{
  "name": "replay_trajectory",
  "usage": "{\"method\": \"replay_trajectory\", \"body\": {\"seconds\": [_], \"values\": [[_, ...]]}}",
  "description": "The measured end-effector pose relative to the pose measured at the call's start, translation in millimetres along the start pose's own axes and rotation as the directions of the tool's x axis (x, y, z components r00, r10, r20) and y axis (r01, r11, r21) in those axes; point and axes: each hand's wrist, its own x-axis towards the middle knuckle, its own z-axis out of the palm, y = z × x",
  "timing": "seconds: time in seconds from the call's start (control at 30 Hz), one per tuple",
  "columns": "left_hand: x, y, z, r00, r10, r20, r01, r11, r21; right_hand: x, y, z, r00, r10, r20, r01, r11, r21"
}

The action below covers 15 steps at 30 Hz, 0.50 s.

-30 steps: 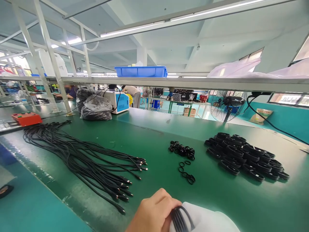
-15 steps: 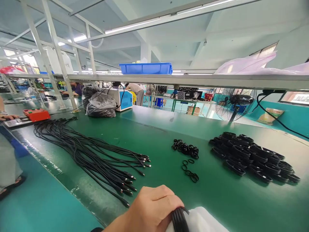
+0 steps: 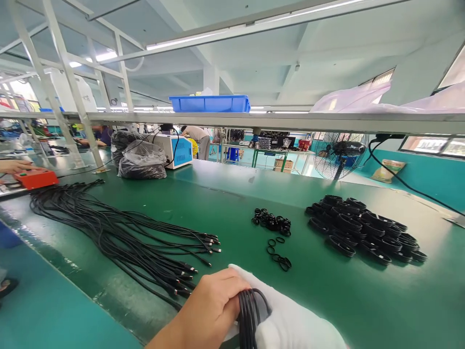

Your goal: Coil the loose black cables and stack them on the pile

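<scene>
My left hand, bare, is closed around a coil of black cable at the bottom middle of the head view. On the other side my right hand, in a white glove, grips the same coil, its thumb in front and fingers behind. One cable strand arches out from the top of the coil toward the glove. Left of my hands lies a bundle of straight black cables, their metal connector ends pointing toward me. Beyond my hands is a small heap of black rings, with several loose rings nearer.
A pile of coiled black cables lies at right on the green table. At left, another person's hand is beside a red box. A plastic bag and blue-white machine stand behind, below a shelf.
My hands with the coil have risen and shifted slightly left. More of the gloved right hand and the coil shows. The view has turned a little right.
</scene>
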Motion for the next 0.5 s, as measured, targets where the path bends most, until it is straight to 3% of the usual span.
{"method": "replay_trajectory", "body": {"seconds": [0.17,0.27,0.37,0.5], "values": [[1,-2,2,0.996,-0.074,-0.043,0.077,0.995,0.07,21,0,5,0.986,-0.082,-0.148,0.087,0.996,0.026],[2,-4,2,0.972,-0.216,-0.087,0.222,0.973,0.062,20,-1,10,0.993,0.027,-0.115,-0.015,0.995,0.1],[3,-6,3,0.941,-0.333,-0.063,0.328,0.941,-0.08,17,4,11,0.994,0.105,-0.043,-0.096,0.979,0.179],[5,-8,11,0.884,-0.467,0.001,0.449,0.85,-0.277,17,11,7,0.996,0.066,-0.06,-0.052,0.979,0.199]]}}
